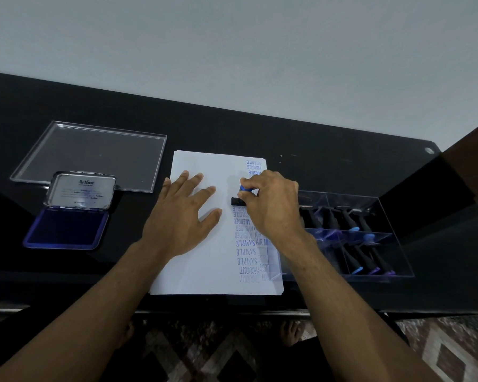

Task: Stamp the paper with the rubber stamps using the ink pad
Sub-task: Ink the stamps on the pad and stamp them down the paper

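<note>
The right hand (271,205) hides most of the stamp (242,194).

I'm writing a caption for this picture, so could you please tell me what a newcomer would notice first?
First, the right hand pressing a blue-topped stamp onto the white paper in the middle, while the left hand lies flat on the sheet. Next, the open blue ink pad at the left.

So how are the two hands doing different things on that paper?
The left hand lies flat with fingers spread, pressing the paper down; the right hand has its fingers curled round a blue-topped stamp. The left hand rests on the blank part of the sheet, while the right hand works in the column of blue stamped words along the right edge. Both are bare and over the same sheet.
</note>
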`<state>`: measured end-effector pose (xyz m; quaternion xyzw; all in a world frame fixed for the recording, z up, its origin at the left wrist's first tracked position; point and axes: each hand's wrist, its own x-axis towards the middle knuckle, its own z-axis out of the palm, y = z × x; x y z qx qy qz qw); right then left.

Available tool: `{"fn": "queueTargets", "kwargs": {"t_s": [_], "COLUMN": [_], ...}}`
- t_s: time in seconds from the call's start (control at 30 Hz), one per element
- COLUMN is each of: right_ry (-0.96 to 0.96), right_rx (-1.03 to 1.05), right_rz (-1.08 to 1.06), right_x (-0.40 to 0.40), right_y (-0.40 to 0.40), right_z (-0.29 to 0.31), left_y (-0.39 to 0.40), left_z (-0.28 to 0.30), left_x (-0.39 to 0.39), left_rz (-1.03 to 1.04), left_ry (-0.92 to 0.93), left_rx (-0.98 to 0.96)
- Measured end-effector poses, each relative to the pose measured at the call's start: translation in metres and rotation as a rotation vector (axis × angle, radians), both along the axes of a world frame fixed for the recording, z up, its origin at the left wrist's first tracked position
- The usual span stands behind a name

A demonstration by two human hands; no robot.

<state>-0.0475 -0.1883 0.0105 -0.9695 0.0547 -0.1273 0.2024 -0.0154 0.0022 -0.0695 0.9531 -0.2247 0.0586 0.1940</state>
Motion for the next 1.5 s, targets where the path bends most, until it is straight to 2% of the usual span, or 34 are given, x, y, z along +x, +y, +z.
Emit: {"fn": "queueTargets", "kwargs": {"t_s": [0.9,1.4,1.5], "right_ry": [0.034,-0.024,-0.032], "right_rx": [-0.066,-0.037,0.042], "right_rz": [0.010,0.017,0.019], "right_x": [0.0041,0.0034,-0.0002], "right_y": [0.0018,0.0022,0.0019], "right_z": [0.0019,0.0010,-0.0037], "left_y": [-0.0004,-0.0004,-0.0005], "left_z": [0.0018,-0.0005,0.0005], "left_x": [-0.0011,0.0004,0.0002], "left_rz": [-0.004,0.003,0.006], "left_ry": [0.011,0.010,0.013], "left_rx": [-0.011,0.004,0.004]}}
